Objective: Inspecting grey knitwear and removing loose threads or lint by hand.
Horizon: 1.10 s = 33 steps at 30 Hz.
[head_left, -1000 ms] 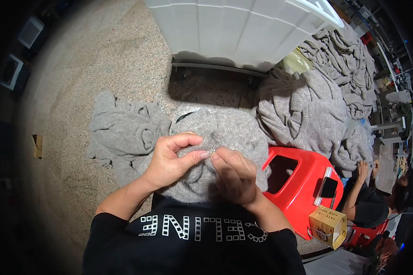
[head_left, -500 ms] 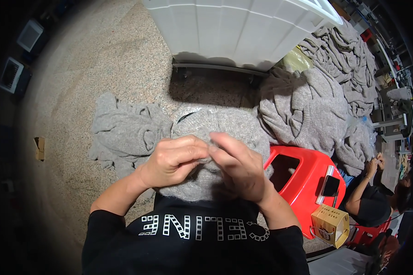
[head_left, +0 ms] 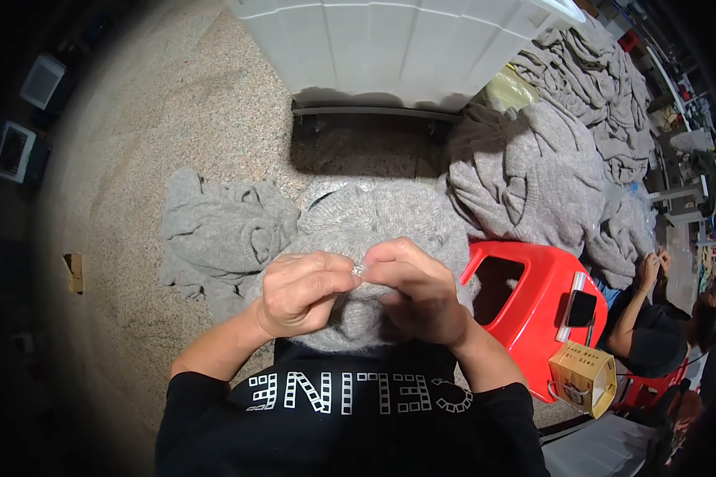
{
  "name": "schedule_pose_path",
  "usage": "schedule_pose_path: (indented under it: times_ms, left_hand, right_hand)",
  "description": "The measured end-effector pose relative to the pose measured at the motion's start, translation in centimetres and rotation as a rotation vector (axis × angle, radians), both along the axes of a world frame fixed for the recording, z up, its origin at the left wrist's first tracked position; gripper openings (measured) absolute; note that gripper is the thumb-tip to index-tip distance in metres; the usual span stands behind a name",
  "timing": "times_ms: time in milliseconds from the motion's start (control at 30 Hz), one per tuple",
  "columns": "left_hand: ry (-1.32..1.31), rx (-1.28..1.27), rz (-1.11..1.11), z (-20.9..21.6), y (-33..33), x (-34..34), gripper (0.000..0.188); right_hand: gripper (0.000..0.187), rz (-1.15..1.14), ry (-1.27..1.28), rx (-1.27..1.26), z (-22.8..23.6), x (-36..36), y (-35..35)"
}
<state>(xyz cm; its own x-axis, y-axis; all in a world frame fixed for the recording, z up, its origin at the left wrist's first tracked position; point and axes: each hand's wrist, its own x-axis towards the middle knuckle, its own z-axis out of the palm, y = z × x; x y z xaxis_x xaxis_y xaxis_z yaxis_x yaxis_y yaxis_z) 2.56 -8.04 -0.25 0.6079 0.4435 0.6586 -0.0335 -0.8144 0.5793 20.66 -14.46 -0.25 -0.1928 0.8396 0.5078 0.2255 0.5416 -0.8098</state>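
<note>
A grey knitted garment (head_left: 390, 208) lies bunched across my lap, its ribbed part toward the far side. Above it, the fingertips of both hands meet. My left hand (head_left: 304, 292) pinches a small pale bit of the knit, thumb against forefinger. From the other side, my right hand (head_left: 423, 290) closes thumb and forefinger on the same bit, its other fingers curled below. The hands hide part of the garment beneath them.
Left of my lap, another grey garment (head_left: 223, 226) lies on the speckled floor (head_left: 215, 103). Ahead stands a large white bin (head_left: 398, 56). More grey knitwear (head_left: 549, 175) is heaped at right, beside a red stool (head_left: 525, 286) bearing a phone (head_left: 582, 308). A paper bag (head_left: 585, 378) and a co-worker (head_left: 652, 338) are near it.
My right fingers, raised and blurred before, have come down and closed at the left fingertips. A pale bit of knit now shows between them. The whole view has shifted slightly.
</note>
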Motion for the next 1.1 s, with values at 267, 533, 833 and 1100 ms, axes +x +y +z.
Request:
schedule_pose_path:
  times_ms: [267, 533, 833, 1100]
  left_hand:
    - [0.018, -0.029, 0.030, -0.8, -0.2, -0.5, 0.026]
    - [-0.061, 0.021, 0.208, -2.4, -0.8, 0.3, 0.028]
    - [-0.166, -0.158, 0.321, -3.9, -1.4, 1.5, 0.023]
    - [-0.080, -0.680, 0.268, -1.9, -1.1, 0.5, 0.024]
  right_hand:
    - [0.043, -0.056, 0.010, 0.064, -0.7, -1.0, -0.3]
    - [0.047, -0.216, -0.146, 0.089, -1.9, -2.2, -0.2]
    - [0.038, -0.310, -0.148, 0.079, -2.8, -2.7, 0.0]
    - [0.033, -0.357, -0.091, 0.075, -2.3, -2.6, 0.0]
